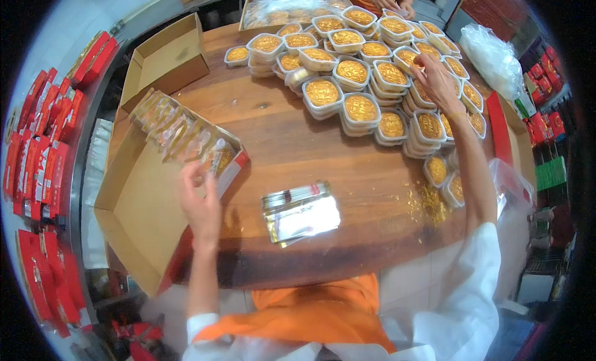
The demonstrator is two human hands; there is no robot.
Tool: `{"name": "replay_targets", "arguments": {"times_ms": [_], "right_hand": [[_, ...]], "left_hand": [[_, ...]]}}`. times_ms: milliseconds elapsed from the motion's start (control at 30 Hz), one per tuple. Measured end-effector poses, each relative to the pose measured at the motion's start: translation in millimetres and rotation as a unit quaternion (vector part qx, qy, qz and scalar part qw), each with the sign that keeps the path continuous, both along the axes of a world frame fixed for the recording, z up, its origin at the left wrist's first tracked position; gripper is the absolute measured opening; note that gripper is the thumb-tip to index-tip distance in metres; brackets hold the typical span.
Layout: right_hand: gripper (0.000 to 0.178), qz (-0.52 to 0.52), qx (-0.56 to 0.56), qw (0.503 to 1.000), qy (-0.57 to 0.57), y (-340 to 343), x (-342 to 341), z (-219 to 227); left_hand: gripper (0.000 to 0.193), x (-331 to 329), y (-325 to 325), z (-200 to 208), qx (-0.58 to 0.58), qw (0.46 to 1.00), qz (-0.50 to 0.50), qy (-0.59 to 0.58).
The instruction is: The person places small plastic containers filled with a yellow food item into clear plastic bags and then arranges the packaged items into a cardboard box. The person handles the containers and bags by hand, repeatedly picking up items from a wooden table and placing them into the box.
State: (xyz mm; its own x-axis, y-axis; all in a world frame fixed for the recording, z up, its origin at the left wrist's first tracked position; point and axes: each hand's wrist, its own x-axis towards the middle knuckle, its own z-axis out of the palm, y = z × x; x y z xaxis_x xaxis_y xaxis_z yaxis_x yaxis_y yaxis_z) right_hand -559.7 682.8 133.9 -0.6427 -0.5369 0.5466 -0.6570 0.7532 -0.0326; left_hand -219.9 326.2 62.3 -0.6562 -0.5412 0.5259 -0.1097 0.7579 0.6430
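Note:
My right hand reaches out over stacked mooncakes in clear plastic trays. Its curled fingers are closed at the edge of one mooncake tray. Many more golden mooncakes sit in square trays around it. My left hand, slightly blurred, hovers beside an open cardboard box with fingers apart and nothing visible in them. A row of wrapped packs stands along the far side of that box. Between my hands, a stack of shiny gold-and-silver wrappers lies on the wooden table.
Another open carton stands far left. A plastic-lined box is at the back, near another person's hands. Crumbs lie at right, near a red-edged box. Red packages line the left shelf.

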Motion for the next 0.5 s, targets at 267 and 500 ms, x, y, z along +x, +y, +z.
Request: {"name": "replay_targets", "arguments": {"times_ms": [267, 500], "right_hand": [[0.02, 0.029, 0.067, 0.997, 0.027, 14.1, -68.7, -19.9], [0.025, 0.059, -0.368, 0.878, -0.301, 31.3, 57.3, 1.7]], "left_hand": [[0.02, 11.7, 101.2, -24.2, -0.053, 0.971, -0.224, -0.066], [0.025, -0.6, 124.0, -49.8, -0.145, 0.944, -0.238, -0.178]]}}
